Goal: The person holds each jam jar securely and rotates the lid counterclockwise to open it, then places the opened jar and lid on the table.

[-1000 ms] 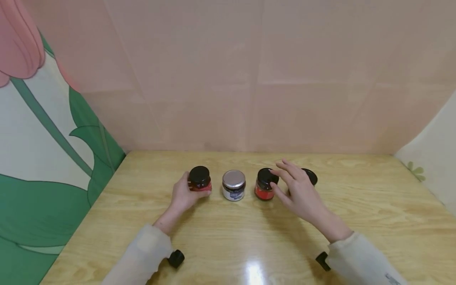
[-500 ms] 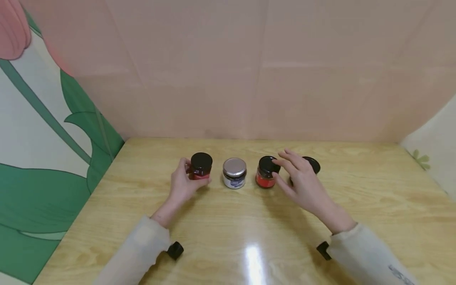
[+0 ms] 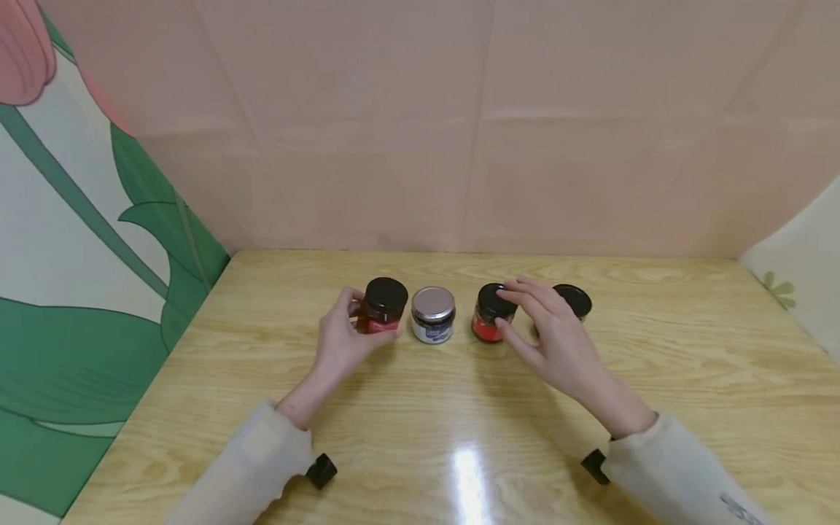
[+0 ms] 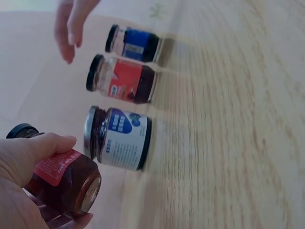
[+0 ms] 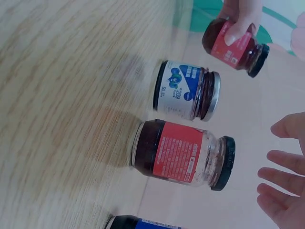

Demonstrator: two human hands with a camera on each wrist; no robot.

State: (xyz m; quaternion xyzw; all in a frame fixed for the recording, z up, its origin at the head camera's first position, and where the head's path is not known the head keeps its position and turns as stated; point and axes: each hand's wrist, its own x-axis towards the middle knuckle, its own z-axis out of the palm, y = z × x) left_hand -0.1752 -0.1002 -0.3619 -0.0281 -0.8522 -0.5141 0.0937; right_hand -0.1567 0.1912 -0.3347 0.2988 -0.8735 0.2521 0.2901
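Note:
My left hand grips a glass jam jar with a red label and black lid, thumb across the label. The jar is tilted and raised off the table, just left of the silver-lidded jar with a white and blue blueberry label. Right of that stands another red-labelled jar with a black lid. My right hand hovers by this lid with fingers spread and holding nothing; the right wrist view shows a gap between them. Partly behind the right hand is a blue-labelled jar with a black lid.
The three standing jars form a row on the wooden table, toward its back edge. A pink backdrop rises behind. On the left is a panel with green leaves, and a pale panel borders the right side.
The left hand has lifted its jar and carried it right, closer to the silver-lidded jar, tilting it. The right hand stays nearly in place. The head view has tipped slightly downward, then settled.

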